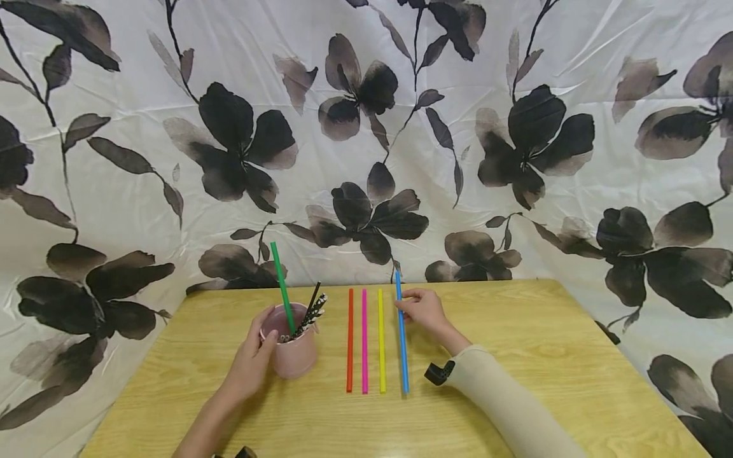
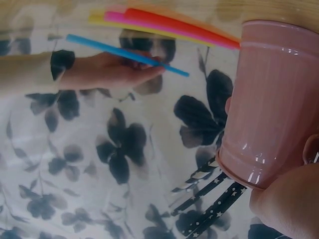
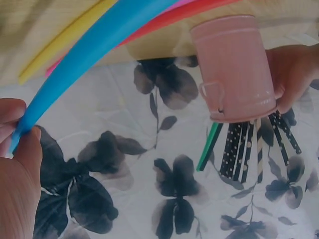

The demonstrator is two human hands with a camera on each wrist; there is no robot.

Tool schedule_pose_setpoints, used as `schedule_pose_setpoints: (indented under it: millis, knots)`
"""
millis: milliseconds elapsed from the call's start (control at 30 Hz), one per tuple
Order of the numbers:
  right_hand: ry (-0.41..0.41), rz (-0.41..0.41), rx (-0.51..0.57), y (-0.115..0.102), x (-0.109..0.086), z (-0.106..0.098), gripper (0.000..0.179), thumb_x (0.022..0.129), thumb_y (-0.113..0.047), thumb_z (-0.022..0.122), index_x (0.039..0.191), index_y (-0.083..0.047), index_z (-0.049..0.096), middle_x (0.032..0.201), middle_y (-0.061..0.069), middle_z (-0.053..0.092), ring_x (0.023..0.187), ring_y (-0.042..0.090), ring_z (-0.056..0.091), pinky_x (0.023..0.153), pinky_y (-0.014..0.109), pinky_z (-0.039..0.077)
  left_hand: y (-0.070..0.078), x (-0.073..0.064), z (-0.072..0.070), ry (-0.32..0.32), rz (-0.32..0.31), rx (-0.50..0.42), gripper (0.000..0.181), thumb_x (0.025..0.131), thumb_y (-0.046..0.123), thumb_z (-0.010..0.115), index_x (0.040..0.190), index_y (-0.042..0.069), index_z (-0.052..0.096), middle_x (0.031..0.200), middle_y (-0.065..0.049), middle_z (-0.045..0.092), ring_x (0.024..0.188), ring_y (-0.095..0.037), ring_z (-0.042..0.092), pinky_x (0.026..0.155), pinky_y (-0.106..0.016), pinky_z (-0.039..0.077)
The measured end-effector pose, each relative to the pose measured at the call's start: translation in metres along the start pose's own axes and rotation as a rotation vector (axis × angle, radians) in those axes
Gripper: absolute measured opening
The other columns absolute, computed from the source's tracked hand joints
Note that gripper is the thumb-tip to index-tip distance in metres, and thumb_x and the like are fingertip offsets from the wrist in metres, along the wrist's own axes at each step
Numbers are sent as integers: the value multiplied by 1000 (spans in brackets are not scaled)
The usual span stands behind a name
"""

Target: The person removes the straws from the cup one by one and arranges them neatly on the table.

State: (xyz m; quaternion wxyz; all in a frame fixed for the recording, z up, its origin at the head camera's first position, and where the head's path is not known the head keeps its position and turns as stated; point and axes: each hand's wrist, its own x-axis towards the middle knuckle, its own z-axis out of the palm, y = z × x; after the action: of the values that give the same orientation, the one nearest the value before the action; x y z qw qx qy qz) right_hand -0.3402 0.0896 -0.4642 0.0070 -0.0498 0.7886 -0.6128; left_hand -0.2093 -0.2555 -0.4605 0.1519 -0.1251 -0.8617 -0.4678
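Note:
On the left of the table, my left hand [image 1: 252,356] grips a pink metal mug [image 1: 294,359] round its side, with the thumb near the rim. Inside the mug stand a taller green straw [image 1: 282,283] and several black-and-white patterned straws [image 1: 310,317]. My right hand [image 1: 422,309] pinches a blue straw [image 1: 403,356] near its far end, between thumb and fingers. In the right wrist view the blue straw [image 3: 84,59] crosses close to the camera, and the mug [image 3: 234,69] shows its small handle.
Between the hands, a red straw [image 1: 350,343], a pink straw [image 1: 364,343] and a yellow straw [image 1: 382,343] lie side by side, apart, on the wooden table [image 1: 321,426]. A floral cloth [image 1: 401,83] hangs behind the table's far edge.

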Motion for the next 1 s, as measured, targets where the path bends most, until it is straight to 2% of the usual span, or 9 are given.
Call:
schedule_pose_setpoints:
  millis: [67,200,300,433,733,867,1000]
  knots:
    - [0,8,-1,0,1,0,30,75,-15,70,100,0,62,69,10,63,60,30,60,57,40,50,0,1,-1,1,3,5,47,96,25,35,140,20,18,138,-11,30,122,-29,32,94,-48,29]
    - [-12,18,-15,4,3,1,28,75,-14,69,99,0,62,68,10,63,55,24,59,53,37,51,11,1,-5,-6,-2,5,47,96,24,36,139,15,20,136,-14,31,121,-31,33,92,-48,30]
    - [-24,13,-35,8,4,2,28,76,-15,69,99,0,63,68,10,63,52,22,59,51,35,50,12,0,-6,-12,-10,8,47,96,22,36,139,13,21,136,-16,31,120,-33,33,91,-49,31]
    - [-30,6,-94,11,4,4,30,75,-16,69,99,1,62,68,9,63,52,21,59,49,34,50,0,-2,-2,-9,-16,11,47,96,23,36,140,16,19,137,-14,30,122,-32,32,92,-48,30]
    - [11,-12,-173,12,1,8,31,74,-14,70,99,2,62,65,8,63,50,21,60,45,30,49,-1,-2,-1,9,-7,31,47,96,25,35,140,20,19,138,-11,30,122,-29,32,93,-46,29]
    - [21,-5,-205,12,0,8,30,74,-14,70,99,1,62,63,8,62,49,20,59,45,29,48,5,-1,-2,2,-4,27,47,96,24,36,139,16,20,137,-13,32,121,-29,33,92,-46,30]
    - [17,7,-209,13,-1,7,31,75,-15,70,100,2,62,63,8,61,48,20,59,45,29,48,21,-3,-2,5,0,25,46,96,23,35,139,10,21,135,-15,33,120,-30,34,92,-45,30]
